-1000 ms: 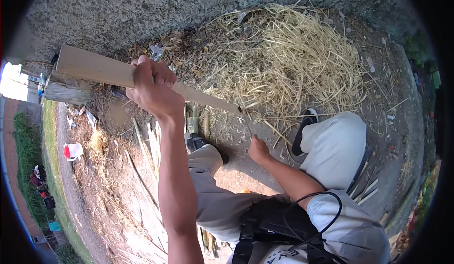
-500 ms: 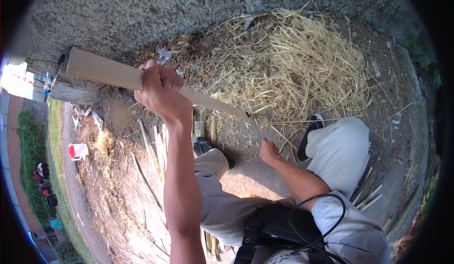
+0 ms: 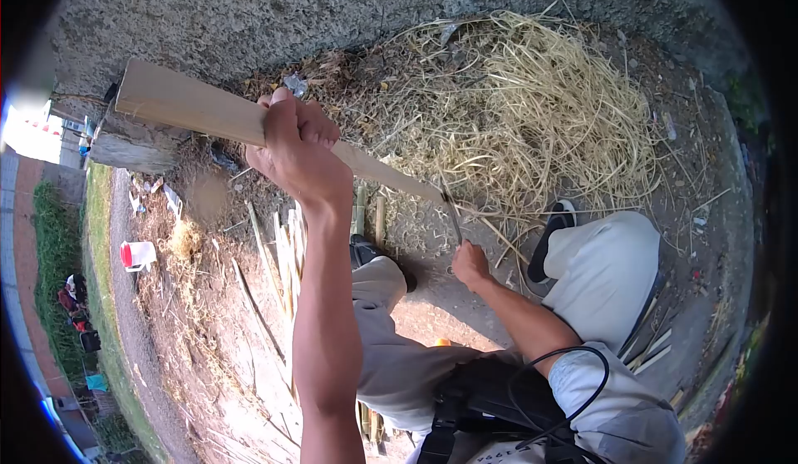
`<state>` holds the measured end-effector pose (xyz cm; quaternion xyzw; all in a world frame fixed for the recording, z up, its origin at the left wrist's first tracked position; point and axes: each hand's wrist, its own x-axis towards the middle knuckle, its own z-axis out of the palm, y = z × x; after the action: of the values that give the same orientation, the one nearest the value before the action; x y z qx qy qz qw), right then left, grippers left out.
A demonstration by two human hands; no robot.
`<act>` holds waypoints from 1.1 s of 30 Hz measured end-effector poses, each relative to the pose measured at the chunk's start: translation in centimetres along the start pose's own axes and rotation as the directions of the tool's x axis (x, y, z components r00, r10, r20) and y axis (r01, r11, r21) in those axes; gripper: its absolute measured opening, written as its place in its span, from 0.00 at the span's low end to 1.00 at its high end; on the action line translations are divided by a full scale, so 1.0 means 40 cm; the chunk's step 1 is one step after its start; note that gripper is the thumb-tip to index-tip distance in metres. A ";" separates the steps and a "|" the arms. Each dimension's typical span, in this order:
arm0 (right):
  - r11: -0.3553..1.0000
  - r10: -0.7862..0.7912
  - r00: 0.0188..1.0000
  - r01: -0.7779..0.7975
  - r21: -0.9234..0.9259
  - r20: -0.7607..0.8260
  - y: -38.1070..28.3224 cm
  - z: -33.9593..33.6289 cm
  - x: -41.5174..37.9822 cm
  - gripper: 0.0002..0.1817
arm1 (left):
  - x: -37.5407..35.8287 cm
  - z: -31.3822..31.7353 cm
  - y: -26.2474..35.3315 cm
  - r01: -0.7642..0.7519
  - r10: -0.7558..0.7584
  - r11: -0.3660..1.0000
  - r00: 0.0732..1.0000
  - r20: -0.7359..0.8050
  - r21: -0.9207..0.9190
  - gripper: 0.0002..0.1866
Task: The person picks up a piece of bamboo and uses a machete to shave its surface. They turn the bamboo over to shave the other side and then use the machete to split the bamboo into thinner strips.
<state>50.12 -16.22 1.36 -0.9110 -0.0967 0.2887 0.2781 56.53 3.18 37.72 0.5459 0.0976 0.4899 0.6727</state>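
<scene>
My left hand (image 3: pixel 301 150) is closed around a long, flat strip of pale wood or bamboo (image 3: pixel 187 105), gripping it between its middle and its broad upper-left end. The strip slants down to the right and narrows towards its far end. In my closed right hand (image 3: pixel 470 265) is a knife (image 3: pixel 451 213) with a thin dark blade. The blade meets or crosses the strip's narrow end; exact contact is too small to tell. Behind that end lies a heap of thin, pale curled shavings (image 3: pixel 557 106). Most of the knife's handle is hidden by my fingers.
A rough grey wall (image 3: pixel 332 15) runs along the top. Beside it, at left, lies a wooden block (image 3: pixel 137 150). Split bamboo pieces (image 3: pixel 291 256) lie near my legs. A white jug with a red lid (image 3: pixel 140 255) stands on the ground at left.
The view has shifted slightly. The knife has turned, so more of its blade shows at the strip's narrow end. Both hands keep their holds.
</scene>
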 end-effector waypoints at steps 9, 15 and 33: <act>0.998 0.066 0.995 -0.065 -0.012 0.076 0.056 0.025 0.016 0.15 | -0.007 0.006 0.003 0.016 -0.016 0.998 1.000 0.000 -0.065 0.17; 0.988 0.114 0.991 -0.120 0.092 0.075 0.011 -0.014 0.013 0.14 | -0.007 0.017 0.007 0.009 -0.010 0.999 1.000 -0.028 -0.044 0.18; 0.987 0.142 0.971 -0.126 -0.096 0.191 0.082 0.019 0.018 0.18 | 0.039 -0.019 0.005 0.004 0.022 0.992 0.977 -0.211 0.123 0.19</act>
<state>50.30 -18.36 -1.33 -0.8933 -0.0741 0.3912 0.2086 56.70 4.86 38.20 0.5312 0.1962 0.5415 0.6214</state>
